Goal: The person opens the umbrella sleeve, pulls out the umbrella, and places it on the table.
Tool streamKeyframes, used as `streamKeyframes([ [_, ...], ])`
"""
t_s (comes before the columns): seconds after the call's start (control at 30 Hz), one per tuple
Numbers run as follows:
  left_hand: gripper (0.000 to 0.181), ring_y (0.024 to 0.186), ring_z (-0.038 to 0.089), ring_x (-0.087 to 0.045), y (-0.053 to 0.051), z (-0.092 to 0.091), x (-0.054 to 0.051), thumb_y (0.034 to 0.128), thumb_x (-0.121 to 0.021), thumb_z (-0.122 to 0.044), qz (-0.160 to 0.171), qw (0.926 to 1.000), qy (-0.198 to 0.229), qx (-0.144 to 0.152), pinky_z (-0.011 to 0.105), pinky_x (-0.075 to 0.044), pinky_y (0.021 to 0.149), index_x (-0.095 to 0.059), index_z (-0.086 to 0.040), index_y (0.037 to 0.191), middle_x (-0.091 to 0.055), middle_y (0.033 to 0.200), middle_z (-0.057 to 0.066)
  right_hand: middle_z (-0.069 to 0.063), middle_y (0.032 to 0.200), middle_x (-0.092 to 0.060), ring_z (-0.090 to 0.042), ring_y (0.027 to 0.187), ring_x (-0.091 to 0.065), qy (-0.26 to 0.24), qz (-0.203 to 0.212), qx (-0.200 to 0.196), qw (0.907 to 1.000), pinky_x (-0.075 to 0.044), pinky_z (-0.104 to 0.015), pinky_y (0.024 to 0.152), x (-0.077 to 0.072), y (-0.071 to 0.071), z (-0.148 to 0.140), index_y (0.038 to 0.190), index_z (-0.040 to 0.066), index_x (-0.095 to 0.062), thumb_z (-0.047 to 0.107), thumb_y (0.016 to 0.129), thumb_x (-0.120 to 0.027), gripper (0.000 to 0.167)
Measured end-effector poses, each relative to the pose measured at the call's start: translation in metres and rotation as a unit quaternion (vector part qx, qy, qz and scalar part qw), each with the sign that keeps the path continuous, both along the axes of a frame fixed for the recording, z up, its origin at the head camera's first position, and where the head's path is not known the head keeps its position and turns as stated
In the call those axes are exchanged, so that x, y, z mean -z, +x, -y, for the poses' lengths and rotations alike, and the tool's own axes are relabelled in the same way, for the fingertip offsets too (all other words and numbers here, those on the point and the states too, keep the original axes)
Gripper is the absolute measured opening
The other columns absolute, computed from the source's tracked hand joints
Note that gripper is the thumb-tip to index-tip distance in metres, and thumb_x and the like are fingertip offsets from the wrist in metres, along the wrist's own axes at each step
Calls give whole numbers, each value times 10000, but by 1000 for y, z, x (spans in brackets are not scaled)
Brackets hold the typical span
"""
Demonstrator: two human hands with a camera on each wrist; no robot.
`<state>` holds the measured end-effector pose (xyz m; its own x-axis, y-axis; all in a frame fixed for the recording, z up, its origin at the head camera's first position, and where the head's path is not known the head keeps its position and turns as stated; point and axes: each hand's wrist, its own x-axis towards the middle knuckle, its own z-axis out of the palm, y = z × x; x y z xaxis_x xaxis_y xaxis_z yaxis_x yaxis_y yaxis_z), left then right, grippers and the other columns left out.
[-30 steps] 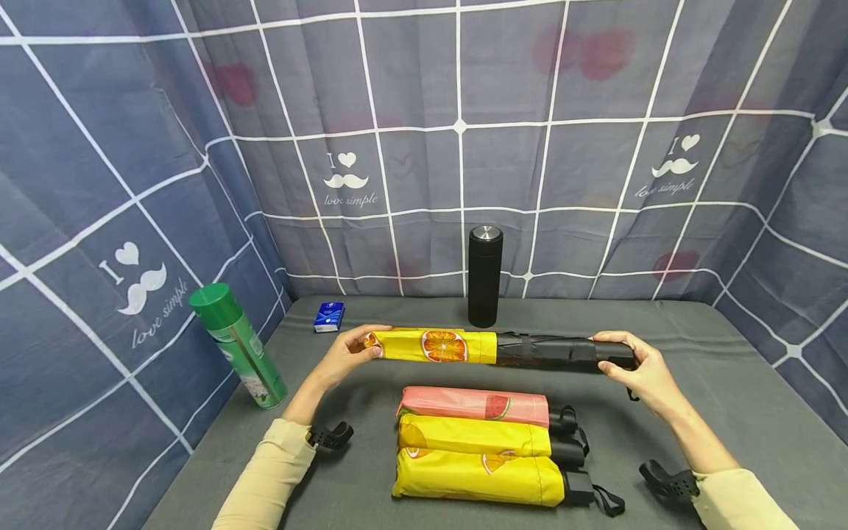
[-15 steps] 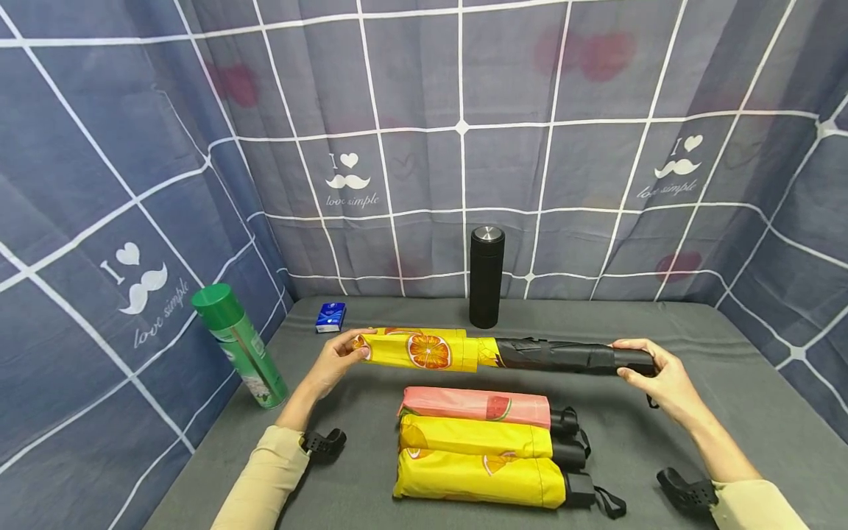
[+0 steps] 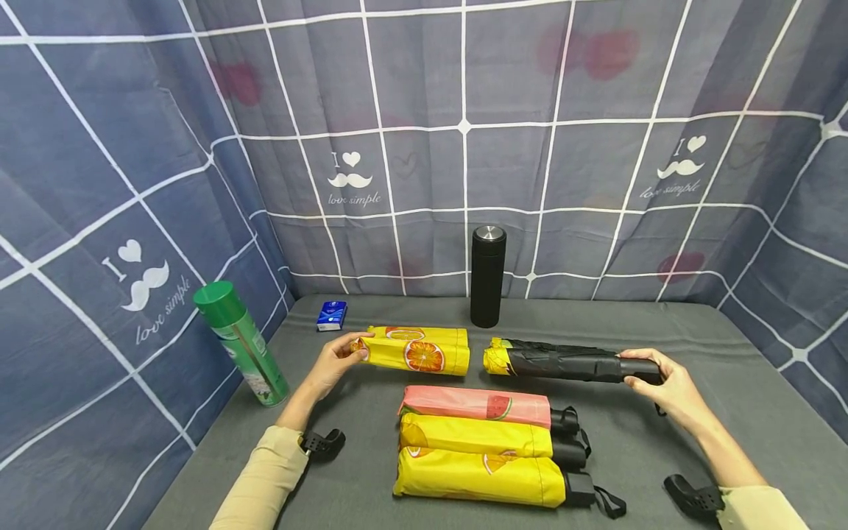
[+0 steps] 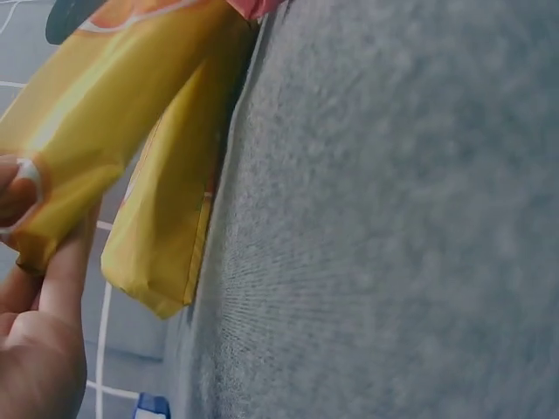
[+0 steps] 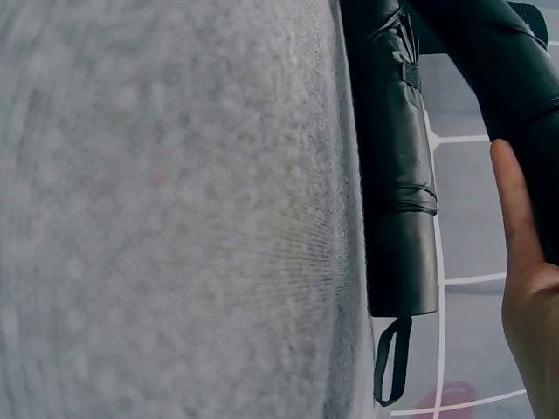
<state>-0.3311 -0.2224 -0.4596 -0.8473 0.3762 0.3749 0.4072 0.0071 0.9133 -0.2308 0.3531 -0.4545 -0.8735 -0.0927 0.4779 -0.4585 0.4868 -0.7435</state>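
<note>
From where I stand, the person's left hand [image 3: 334, 361] pinches the closed-looking end of a slack yellow fabric sleeve printed with orange slices [image 3: 437, 359], thumb in front and fingers behind. The right hand [image 3: 669, 383] grips the smooth handle of a slim, folded black umbrella with a yellow tip [image 3: 563, 364]. Sleeve and umbrella lie nearly in line above the surface [image 3: 358, 486], a narrow gap between them — each held at its outer end, I think, so that the facing ends stay free and the soft cloth can hang unsqueezed.

Seen from the left wrist, a second creased yellow sleeve [image 4: 162, 244] rests low behind the first; from the right wrist, another bare black umbrella [image 5: 397, 175], its handle smooth and its strap looped, lies low behind the held one.

Nearer the person, a pink watermelon-print sleeved umbrella [image 3: 457, 403] and two yellow citrus-print sleeved umbrellas [image 3: 464, 436] [image 3: 477, 480] lie side by side, handles all to the right, probably for tidiness. Toward the gridded cloth curtain [image 3: 424, 177] stand a matte black cylindrical flask with a metallic lid [image 3: 487, 287] and, well apart, a green can [image 3: 238, 346]; a small blue-and-white box [image 3: 331, 316] sits between
</note>
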Motion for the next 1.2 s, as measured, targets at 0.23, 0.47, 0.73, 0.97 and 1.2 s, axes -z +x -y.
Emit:
streamKeyframes([
  [0.23,354,757,120,-555,7,0,-2,904,-573,62,-28,9995,-281,-144,333,-495,673,-502,145,1241,-624,875,157,233,1107,-583,70,944,-537,114,56,-21,9999,-406,-95,720,6,-1,-3,1159,-38,-588,-69,805,-694,371],
  [0.47,405,766,103,-559,20,-5,-14,888,-581,88,-206,9986,-477,-127,328,-507,680,-425,196,1246,-557,992,348,228,1105,-584,66,964,-528,31,80,-95,9999,-396,-97,746,9,0,-4,1153,-31,-590,-58,817,-686,350],
  [0.73,378,704,69,-505,21,-8,-17,872,-636,28,-263,9925,-1114,-427,209,-444,608,-531,136,1219,-591,939,144,244,1122,-564,109,1060,-447,483,202,18,9986,-333,-82,799,13,-4,-11,1173,44,-616,66,840,-711,347],
  [0.97,365,698,79,-504,24,-11,-20,866,-661,-19,-142,9802,-1847,-703,213,-441,602,-578,100,1201,-594,824,36,173,1110,-592,76,1026,-497,553,251,-161,9980,-382,-89,783,21,-10,-18,1159,22,-624,57,825,-727,352],
  [1.2,384,750,127,-516,22,-12,-16,859,-676,-39,-255,9743,-2045,-903,234,-448,634,-581,78,1212,-625,963,139,78,1096,-622,73,1009,-506,774,287,-144,9965,-379,-88,782,27,-14,-20,1140,62,-643,105,819,-744,340],
])
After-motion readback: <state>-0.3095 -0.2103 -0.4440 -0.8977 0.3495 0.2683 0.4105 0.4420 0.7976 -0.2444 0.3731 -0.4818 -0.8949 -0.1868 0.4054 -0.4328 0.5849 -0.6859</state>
